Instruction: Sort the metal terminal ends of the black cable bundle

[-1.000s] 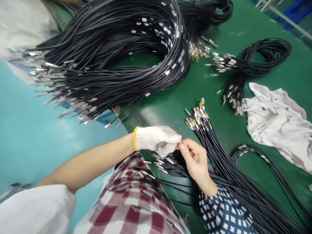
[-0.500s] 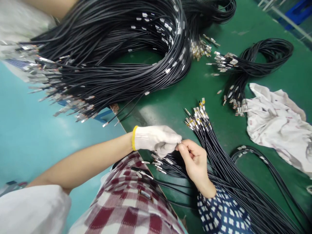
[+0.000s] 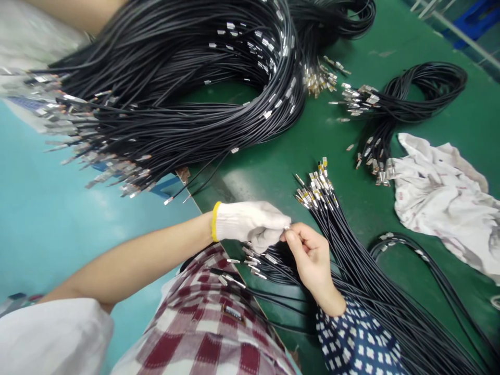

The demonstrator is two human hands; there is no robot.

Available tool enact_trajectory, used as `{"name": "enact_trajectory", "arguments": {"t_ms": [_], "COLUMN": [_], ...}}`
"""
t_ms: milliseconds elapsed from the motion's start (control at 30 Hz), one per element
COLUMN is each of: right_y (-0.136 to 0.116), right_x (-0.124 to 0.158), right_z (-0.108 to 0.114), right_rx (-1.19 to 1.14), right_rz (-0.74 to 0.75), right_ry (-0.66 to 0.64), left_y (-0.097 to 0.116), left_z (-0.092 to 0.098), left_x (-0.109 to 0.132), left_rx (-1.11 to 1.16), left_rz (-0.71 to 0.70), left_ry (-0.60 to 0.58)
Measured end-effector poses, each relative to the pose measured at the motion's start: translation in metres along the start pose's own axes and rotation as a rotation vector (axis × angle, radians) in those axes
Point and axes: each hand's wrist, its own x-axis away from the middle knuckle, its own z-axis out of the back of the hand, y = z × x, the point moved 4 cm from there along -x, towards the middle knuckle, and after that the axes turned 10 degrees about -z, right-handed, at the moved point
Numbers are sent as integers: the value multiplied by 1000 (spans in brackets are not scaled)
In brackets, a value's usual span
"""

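Observation:
Near the table edge my left hand, in a white knit glove with a yellow cuff, pinches with its fingertips. My bare right hand meets it there, thumb and forefinger pressed together. A small shiny metal piece shows between the two sets of fingertips; most of it is hidden. Beneath the hands lies a group of black cables with silver metal ends pointing left. Just right of my right hand runs a long bundle of black cables, its silver and yellowish ends fanned toward the top.
A large coiled heap of black cables overhangs the left edge of the green table. Smaller cable coils lie at the back right, beside a crumpled white cloth. A checked red-and-white apron covers my lap.
Both hands keep the same pinch at nearly the same spot. The view has shifted very slightly; nothing else has visibly moved.

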Motion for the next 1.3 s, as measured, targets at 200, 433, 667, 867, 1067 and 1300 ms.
{"name": "enact_trajectory", "arguments": {"t_ms": [200,433,667,867,1067,1300], "right_y": [0,1,-12,8,11,-2], "right_x": [-1,-2,5,17,46,45], "right_z": [-1,-3,17,34,16,61], "right_rx": [-21,-17,322,627,606,694], "right_rz": [-15,-9,155,176,200,197], "right_ry": [-2,-16,-112,27,-103,244], "left_y": [0,-1,20,39,23,-24], "left_z": [-1,-3,2,8,-21,-63], "left_x": [1,0,18,41,42,27], "left_rx": [28,80,-385,-669,-1506,-1836], "left_rz": [9,49,-68,-266,-446,-428], "left_ry": [35,129,299,630,685,127]}}
